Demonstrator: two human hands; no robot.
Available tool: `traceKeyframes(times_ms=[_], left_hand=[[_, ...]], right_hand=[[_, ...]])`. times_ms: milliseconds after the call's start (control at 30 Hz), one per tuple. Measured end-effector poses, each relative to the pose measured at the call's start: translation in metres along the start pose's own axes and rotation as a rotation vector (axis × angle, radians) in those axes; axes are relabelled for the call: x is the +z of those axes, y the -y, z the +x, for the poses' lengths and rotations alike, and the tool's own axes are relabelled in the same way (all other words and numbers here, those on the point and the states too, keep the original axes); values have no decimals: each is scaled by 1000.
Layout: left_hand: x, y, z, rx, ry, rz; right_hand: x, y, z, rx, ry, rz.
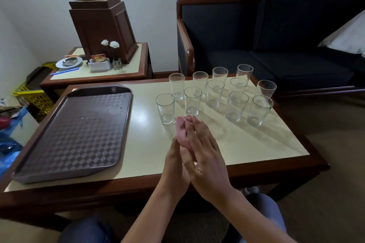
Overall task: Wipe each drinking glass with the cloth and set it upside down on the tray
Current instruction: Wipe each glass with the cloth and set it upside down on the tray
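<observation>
Both hands are held flat, palm against palm with the fingers straight, the left hand partly covered by the right hand; neither has hold of anything that can be seen; they hover over the tabletop just to the right of the tray. The drinking glasses stand upright and close together in loose rows to the right of the tray and beyond the hands; none is on the tray, so I judge the task not yet begun. The main risk is the crowding: reaching for a glass far from the tray means passing over or between the nearer ones, and a wrist or trailing cloth could tip one into its neighbours; the nearest glass, just right of the tray and close to the fingertips, seems the safest to take first. Smooth glass may slip while being wiped and turned over; set rim-down on the slick tray, it may slide. The cloth is nowhere in view; whether it lies off-frame or is pressed between the palms cannot be told. A faint glassy outline just behind the fingertips may be another glass or a reflection; faint ring marks on the tray are hard to read.
</observation>
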State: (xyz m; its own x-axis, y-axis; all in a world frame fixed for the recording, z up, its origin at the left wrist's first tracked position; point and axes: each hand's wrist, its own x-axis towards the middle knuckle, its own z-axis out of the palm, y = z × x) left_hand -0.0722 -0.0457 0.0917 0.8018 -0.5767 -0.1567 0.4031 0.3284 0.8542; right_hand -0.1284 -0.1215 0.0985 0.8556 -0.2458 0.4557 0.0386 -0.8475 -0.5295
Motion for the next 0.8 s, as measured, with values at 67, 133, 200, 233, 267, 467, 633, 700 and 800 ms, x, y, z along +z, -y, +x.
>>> traceKeyframes(times_ms=[67, 133, 200, 233, 267, 467, 633, 700, 800], left_hand=[[2, -5, -2, 10, 5, 10], [4, -7, -1, 20, -63, 71], [7, -7, -1, 1, -155, 63], [8, -6, -2, -3, -187, 57], [8, -5, -2, 4, -210, 60], [5, -2, -1, 44, -186, 157], [-1, 1, -1, 77, -168, 148], [-1, 1, -1, 101, -164, 141], [-2, -2, 0, 139, -196, 128]], right_hand=[[2, 0, -2, -48, -12, -78], [0, -3, 3, 10, 6, 38], [-4, -7, 13, 151, 68, 297], [-6, -11, 18, 215, 78, 439], [-7, -13, 22, 268, 83, 554], [-2, 1, 8, 145, 78, 507], [3, 3, -2, 86, 12, 532], [3, 1, 2, 97, -9, 584], [6, 0, 14, 218, 5, 776]])
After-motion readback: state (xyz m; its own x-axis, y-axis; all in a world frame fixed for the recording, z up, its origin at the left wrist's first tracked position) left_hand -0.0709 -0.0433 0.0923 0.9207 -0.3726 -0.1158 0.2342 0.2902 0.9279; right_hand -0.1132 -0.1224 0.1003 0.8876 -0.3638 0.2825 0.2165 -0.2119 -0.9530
